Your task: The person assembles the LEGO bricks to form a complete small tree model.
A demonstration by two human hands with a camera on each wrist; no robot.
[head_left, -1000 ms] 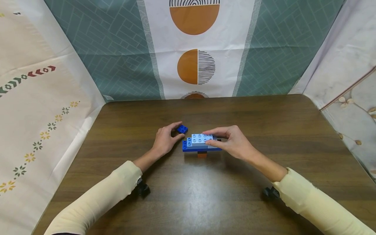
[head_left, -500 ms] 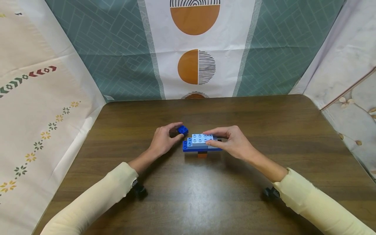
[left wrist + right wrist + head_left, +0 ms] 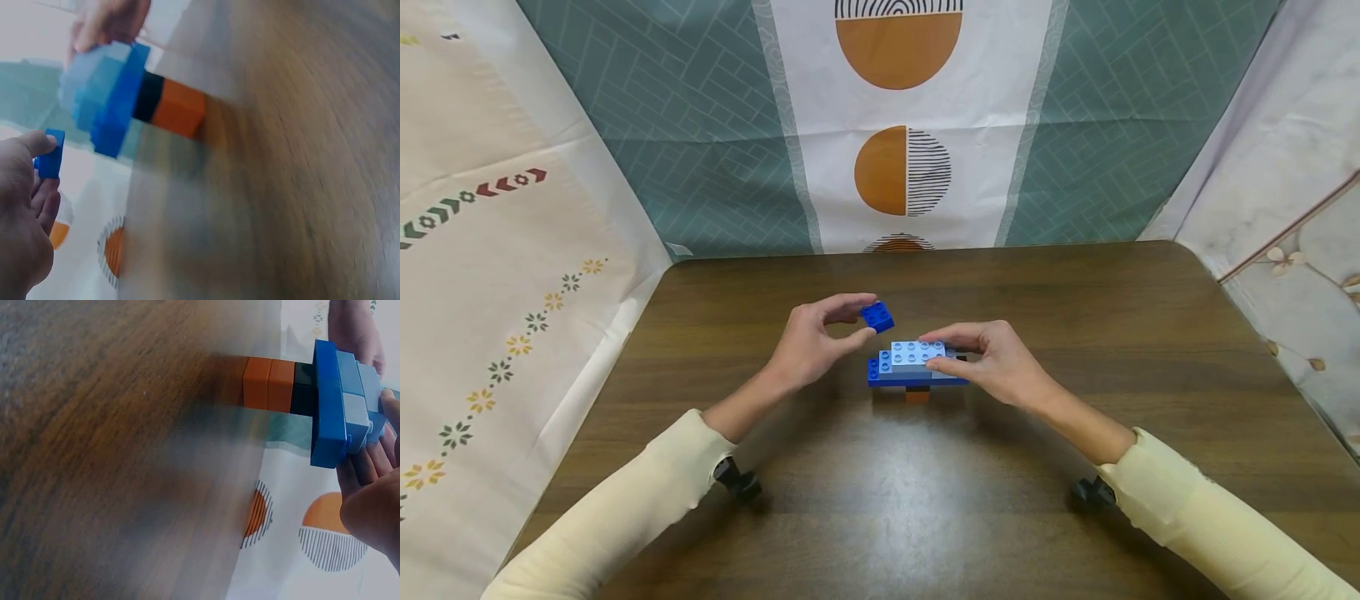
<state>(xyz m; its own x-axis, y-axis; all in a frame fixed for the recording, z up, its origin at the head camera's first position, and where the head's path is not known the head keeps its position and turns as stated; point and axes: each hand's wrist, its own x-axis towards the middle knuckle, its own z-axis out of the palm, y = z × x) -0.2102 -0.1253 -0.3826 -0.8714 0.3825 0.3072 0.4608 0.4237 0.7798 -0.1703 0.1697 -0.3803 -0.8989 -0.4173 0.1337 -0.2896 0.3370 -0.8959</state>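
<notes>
My left hand [image 3: 812, 337] pinches a small dark blue building brick [image 3: 877, 317] with studs on top, lifted clear of the table behind and left of the stacked model. The model stands on orange bricks [image 3: 269, 384] with a black brick [image 3: 303, 389] above them. Across these lies a long dark blue brick [image 3: 328, 406], topped by light blue bricks [image 3: 910, 354] in steps. My right hand [image 3: 1000, 362] grips the uppermost light blue brick at its right end, thumb on the near side and fingers on the far side.
The brown wooden table [image 3: 910, 500] spreads around the model, its far edge meeting a hanging teal and white cloth [image 3: 722, 167]. Patterned cloths hang at the left and right sides. Black wrist devices [image 3: 737, 479] show below both sleeves.
My left hand has raised the small blue brick off the table and carried it slightly right and away from me. The right hand and the model stay in place.
</notes>
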